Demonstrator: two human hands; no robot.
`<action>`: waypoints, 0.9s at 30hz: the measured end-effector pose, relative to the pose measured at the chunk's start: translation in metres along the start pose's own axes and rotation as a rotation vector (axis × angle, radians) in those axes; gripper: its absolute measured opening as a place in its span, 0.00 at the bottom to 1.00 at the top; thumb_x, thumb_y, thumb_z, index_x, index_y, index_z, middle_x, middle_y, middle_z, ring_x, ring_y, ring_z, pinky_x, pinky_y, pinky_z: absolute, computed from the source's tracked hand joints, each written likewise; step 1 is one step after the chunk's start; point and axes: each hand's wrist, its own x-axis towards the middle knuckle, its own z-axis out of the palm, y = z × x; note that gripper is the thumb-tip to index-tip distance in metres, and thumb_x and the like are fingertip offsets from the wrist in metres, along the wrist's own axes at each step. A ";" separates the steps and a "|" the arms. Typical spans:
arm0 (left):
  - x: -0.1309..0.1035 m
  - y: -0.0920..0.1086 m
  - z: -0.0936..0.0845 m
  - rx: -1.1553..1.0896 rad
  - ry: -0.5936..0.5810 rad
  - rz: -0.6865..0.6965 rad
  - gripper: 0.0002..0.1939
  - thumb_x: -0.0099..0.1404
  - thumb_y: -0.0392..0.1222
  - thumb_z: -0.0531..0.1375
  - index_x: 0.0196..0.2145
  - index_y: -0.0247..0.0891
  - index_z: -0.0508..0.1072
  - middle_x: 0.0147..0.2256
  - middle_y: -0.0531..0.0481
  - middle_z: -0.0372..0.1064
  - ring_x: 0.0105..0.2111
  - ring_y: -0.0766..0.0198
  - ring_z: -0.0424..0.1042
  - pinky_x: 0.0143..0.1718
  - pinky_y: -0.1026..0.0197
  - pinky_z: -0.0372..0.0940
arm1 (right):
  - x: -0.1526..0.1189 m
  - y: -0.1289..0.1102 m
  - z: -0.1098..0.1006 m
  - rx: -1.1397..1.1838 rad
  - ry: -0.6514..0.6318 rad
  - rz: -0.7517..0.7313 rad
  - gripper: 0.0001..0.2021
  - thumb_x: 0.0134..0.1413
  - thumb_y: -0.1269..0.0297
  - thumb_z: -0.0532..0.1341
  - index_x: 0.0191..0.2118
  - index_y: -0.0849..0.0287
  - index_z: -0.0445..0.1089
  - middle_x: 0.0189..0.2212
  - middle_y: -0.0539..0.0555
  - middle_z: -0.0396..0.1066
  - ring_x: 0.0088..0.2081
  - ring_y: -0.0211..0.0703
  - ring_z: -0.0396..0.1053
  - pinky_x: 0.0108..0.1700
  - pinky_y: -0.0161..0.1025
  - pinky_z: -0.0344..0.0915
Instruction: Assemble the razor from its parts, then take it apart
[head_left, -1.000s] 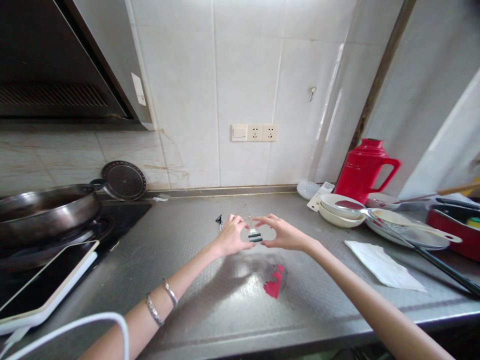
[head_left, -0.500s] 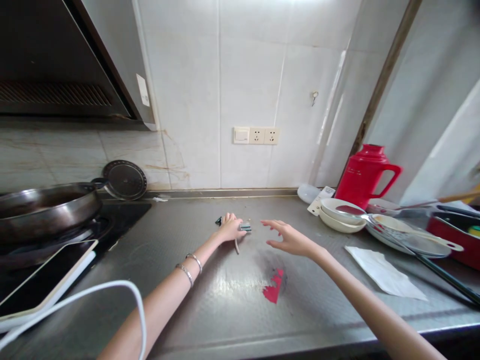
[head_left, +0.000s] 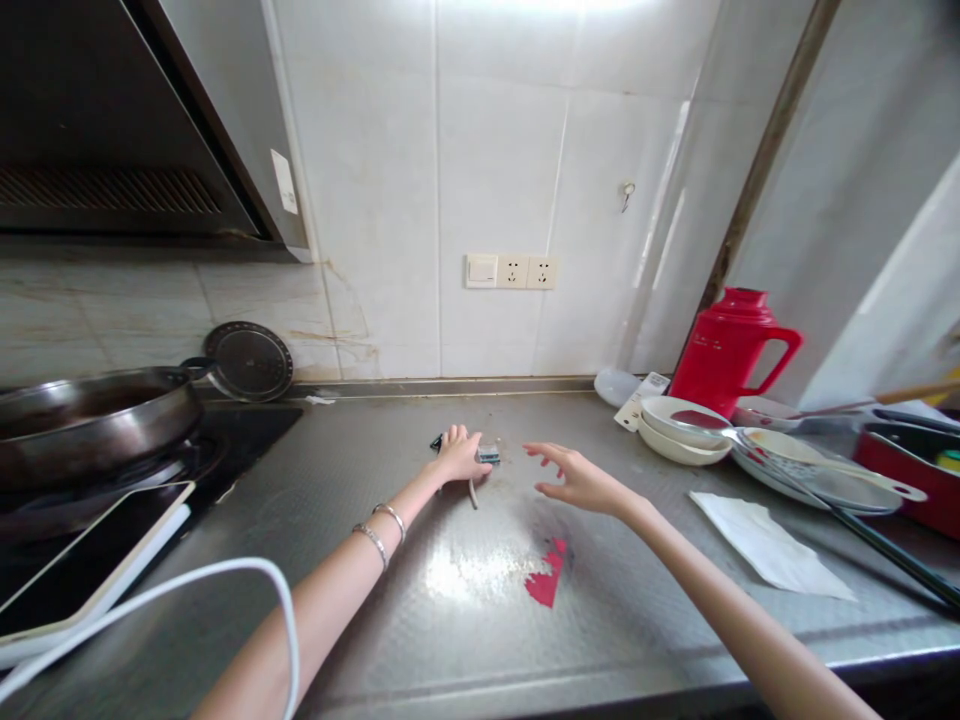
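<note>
On the steel counter, my left hand [head_left: 460, 456] reaches down over a small cluster of things, its fingers curled around something I cannot make out. A small clear-and-teal piece [head_left: 489, 454] shows beside its thumb. Past the fingertips, a small black piece [head_left: 436, 441] sticks out on the left. From under the palm comes a short grey cord-like end [head_left: 473, 494]. My right hand [head_left: 568, 475] hovers to the right with fingers apart and nothing in it. Nearer to me, a torn red patch [head_left: 547, 575] lies on the counter.
A metal pan [head_left: 97, 410] stands on the stove at left, with a phone [head_left: 97, 560] and a white cable [head_left: 225, 568] nearer. To the right are a red thermos [head_left: 724, 350], white bowls [head_left: 682, 440], a white napkin [head_left: 769, 545] and a red pot [head_left: 907, 480].
Both hands stay almost in place. The clear-and-teal piece by my left thumb has turned slightly, and the right hand has dropped a touch.
</note>
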 end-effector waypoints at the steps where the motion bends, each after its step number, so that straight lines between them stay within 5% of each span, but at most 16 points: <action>1: -0.002 -0.001 -0.001 -0.017 0.022 -0.007 0.33 0.50 0.57 0.57 0.50 0.37 0.61 0.45 0.39 0.58 0.49 0.47 0.56 0.47 0.50 0.52 | 0.002 0.001 0.001 0.000 0.007 0.002 0.28 0.46 0.65 0.59 0.56 0.55 0.56 0.48 0.57 0.65 0.41 0.43 0.65 0.41 0.41 0.64; 9: -0.029 -0.052 -0.009 -0.079 0.254 -0.257 0.12 0.60 0.43 0.50 0.37 0.36 0.69 0.38 0.45 0.67 0.43 0.59 0.64 0.43 0.60 0.56 | 0.036 0.022 0.013 -0.268 0.133 0.253 0.13 0.54 0.62 0.51 0.40 0.58 0.68 0.36 0.55 0.71 0.39 0.41 0.68 0.38 0.35 0.61; 12: -0.043 -0.082 -0.012 -0.075 0.098 -0.484 0.19 0.62 0.46 0.45 0.29 0.36 0.72 0.32 0.43 0.72 0.35 0.59 0.69 0.34 0.62 0.59 | 0.050 0.031 0.023 -0.437 0.063 0.465 0.18 0.56 0.59 0.47 0.31 0.60 0.71 0.31 0.59 0.73 0.35 0.44 0.70 0.33 0.34 0.60; 15: -0.054 -0.102 -0.012 0.021 0.057 -0.549 0.20 0.62 0.45 0.44 0.28 0.37 0.74 0.35 0.41 0.73 0.36 0.57 0.71 0.33 0.61 0.60 | 0.060 0.040 0.036 -0.532 0.000 0.563 0.20 0.56 0.59 0.46 0.28 0.63 0.73 0.31 0.63 0.73 0.34 0.47 0.71 0.30 0.34 0.59; 27: -0.063 -0.101 -0.015 0.117 0.022 -0.522 0.19 0.63 0.43 0.46 0.34 0.40 0.76 0.37 0.41 0.73 0.39 0.57 0.71 0.37 0.60 0.61 | 0.060 0.055 0.059 -0.551 0.033 0.591 0.21 0.56 0.59 0.46 0.31 0.61 0.75 0.34 0.64 0.73 0.37 0.48 0.71 0.35 0.36 0.61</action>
